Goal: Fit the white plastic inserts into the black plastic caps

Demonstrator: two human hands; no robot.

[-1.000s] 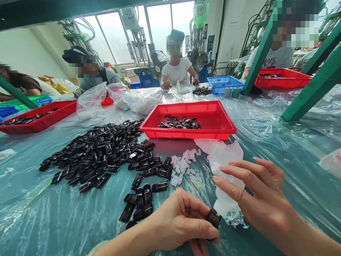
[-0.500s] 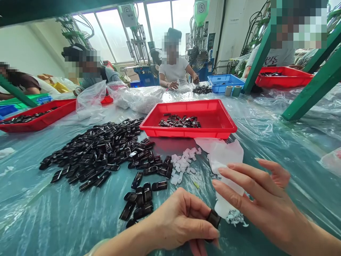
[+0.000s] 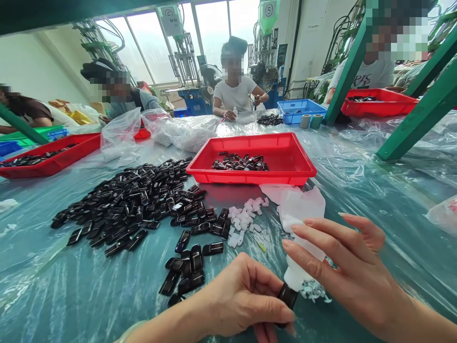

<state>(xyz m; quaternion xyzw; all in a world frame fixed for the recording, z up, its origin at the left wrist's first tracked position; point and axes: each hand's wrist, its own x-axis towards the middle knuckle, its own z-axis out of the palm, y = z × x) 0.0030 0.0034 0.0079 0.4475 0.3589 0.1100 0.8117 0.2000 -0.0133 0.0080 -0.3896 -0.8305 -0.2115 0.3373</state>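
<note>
My left hand is closed round a small glossy black piece, gripped between thumb and fingers; its exact kind is unclear. Over to the right, my right hand holds a thin white cloth under its bent fingers. A bunched, rounded part of that cloth meets the top end of the black piece, and the right thumb is hidden. Several similar black pieces lie left of my left hand, in front of a large heap of them. Small white scraps lie between the heap and the cloth.
A red tray with black pieces stands ahead, another at the left. Plastic film covers the table. Green posts rise at the right. A co-worker sits opposite, holding a small white bottle; others sit at the sides.
The bunched end of the cloth has shifted left onto the black piece. My hands have barely moved. The co-worker opposite has changed hand positions.
</note>
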